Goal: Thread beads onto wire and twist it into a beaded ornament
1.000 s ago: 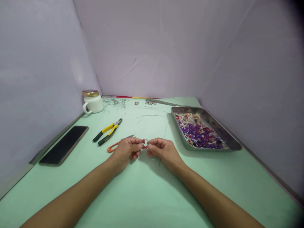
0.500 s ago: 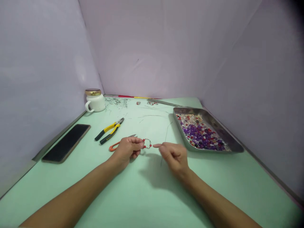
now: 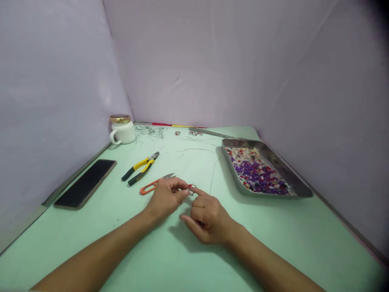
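Observation:
A small beaded wire ring [image 3: 192, 186] with red and clear beads is pinched between the thumb and fingers of my left hand [image 3: 168, 196]. My right hand [image 3: 209, 217] points its index finger at the ring, and the fingertip meets it. Whether the fingertip passes inside the ring I cannot tell. The right thumb stands apart and the other fingers are curled, holding nothing. Orange-handled thread snips [image 3: 148, 187] lie just behind my left hand, partly covered by it. A thin wire [image 3: 212, 174] lies on the table beyond my right hand.
A metal tray [image 3: 243, 192] of mixed beads stands at the right. Yellow-black pliers [image 3: 140, 168] and a phone [image 3: 86, 184] lie at the left, with a lidded white mug [image 3: 124, 132] behind. Wire scraps [image 3: 150, 130], beaded pieces [image 3: 195, 132] and a wire bundle [image 3: 215, 133] lie at the back.
My right hand has moved left and turned, bringing its index fingertip to the beaded ring. The left hand keeps hold of the ring, which now looks tilted and partly hidden.

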{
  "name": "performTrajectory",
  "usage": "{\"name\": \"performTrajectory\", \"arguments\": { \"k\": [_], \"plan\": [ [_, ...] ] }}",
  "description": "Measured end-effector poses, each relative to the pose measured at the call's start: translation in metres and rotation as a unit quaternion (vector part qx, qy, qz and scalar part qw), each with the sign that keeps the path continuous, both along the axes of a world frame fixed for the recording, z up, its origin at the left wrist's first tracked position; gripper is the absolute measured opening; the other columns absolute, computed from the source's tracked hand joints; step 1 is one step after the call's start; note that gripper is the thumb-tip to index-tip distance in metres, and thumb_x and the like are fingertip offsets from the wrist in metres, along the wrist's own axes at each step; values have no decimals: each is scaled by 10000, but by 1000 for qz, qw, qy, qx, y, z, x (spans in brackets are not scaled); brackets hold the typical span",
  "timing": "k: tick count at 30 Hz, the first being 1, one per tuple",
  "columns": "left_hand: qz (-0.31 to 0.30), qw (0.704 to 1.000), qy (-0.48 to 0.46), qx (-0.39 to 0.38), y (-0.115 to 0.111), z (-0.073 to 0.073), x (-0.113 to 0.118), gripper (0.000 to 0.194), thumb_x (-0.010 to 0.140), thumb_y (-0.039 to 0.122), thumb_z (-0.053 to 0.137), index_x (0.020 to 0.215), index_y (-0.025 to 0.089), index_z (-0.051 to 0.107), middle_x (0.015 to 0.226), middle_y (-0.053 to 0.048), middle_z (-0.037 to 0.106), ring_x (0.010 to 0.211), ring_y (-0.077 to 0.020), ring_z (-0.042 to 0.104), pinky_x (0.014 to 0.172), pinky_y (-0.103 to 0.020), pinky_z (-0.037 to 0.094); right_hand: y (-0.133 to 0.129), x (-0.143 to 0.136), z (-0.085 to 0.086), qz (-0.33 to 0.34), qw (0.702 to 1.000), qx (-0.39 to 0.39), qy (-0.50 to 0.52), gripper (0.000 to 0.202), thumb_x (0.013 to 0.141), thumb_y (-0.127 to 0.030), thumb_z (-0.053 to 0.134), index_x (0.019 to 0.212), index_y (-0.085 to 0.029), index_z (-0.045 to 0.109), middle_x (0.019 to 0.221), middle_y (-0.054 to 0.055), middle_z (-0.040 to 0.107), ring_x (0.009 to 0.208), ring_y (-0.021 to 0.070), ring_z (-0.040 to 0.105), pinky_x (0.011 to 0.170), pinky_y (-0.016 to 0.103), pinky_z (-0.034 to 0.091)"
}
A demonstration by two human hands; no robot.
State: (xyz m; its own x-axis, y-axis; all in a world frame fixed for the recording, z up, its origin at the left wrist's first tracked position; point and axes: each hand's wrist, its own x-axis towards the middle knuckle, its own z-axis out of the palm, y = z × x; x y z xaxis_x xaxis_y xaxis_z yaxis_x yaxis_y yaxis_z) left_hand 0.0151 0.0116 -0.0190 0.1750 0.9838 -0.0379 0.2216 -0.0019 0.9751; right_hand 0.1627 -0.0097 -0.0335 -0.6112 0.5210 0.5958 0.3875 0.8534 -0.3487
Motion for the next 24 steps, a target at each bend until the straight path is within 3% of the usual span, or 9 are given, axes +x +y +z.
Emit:
{"name": "performTrajectory", "arguments": {
  "k": [5,8,11,13,16,19,20,21,24],
  "plan": [
    [-69,985,76,138,-7,4,2,137,691,158,542,761,165,660,720,-28,647,670,-146,566,649,-267,449,-2,-2,-4,44,995,5,-91,198,738,-296,512,585,-181,564,554,32,560,599,167,508,763,394,423],
    [-12,973,100,208,-8,9,-3,147,715,189,537,818,166,640,694,-15,613,624,-126,532,626,-250,437,-5,-2,6,40,990,-3,-133,202,720,-301,540,868,-180,606,928,94,615,949,256,489,882,476,323],
    [102,971,73,205,-4,12,-10,179,777,272,480,850,158,597,662,-3,576,590,-112,505,587,-230,425,-8,-1,18,28,986,-13,-166,406,719,-278,564,1120,-243,507,1244,68,470,1224,311,233,972,589,14],
    [144,970,51,187,-1,12,-13,212,802,302,439,837,156,589,655,-2,566,600,-113,505,582,-223,420,-10,-2,20,10,985,-18,-172,554,699,-271,593,1223,-256,415,1354,63,336,1270,336,99,945,621,-77],
    [146,976,39,157,1,11,-13,223,801,314,439,807,152,591,657,-4,564,573,-107,489,535,-213,398,-7,-3,13,-12,988,-35,-150,714,662,-217,632,1295,-277,308,1411,57,205,1280,348,45,943,638,-59],
    [138,978,21,154,-1,8,-10,225,803,320,437,801,155,591,619,3,547,545,-104,466,512,-213,375,3,1,7,-43,989,-123,64,726,696,-261,610,1317,-309,237,1433,42,102,1288,309,83,989,581,95],
    [140,978,11,153,-1,8,-9,228,806,321,431,807,157,589,618,2,546,553,-106,468,516,-215,374,8,4,8,-62,963,-186,183,726,714,-318,594,1325,-314,202,1437,40,64,1288,296,103,986,551,181],
    [142,978,1,152,-2,8,-9,230,809,321,424,812,159,588,628,0,550,558,-107,469,518,-216,372,13,7,10,-61,915,-256,306,709,732,-383,563,1325,-333,177,1435,33,65,1283,286,142,961,530,263],
    [141,979,-11,146,-3,8,-8,224,808,314,420,816,163,585,663,-3,559,556,-102,463,515,-218,368,26,17,21,62,732,-464,495,590,777,-568,371,1297,-316,252,1400,63,207,1222,289,305,873,534,374]
  ]
}}
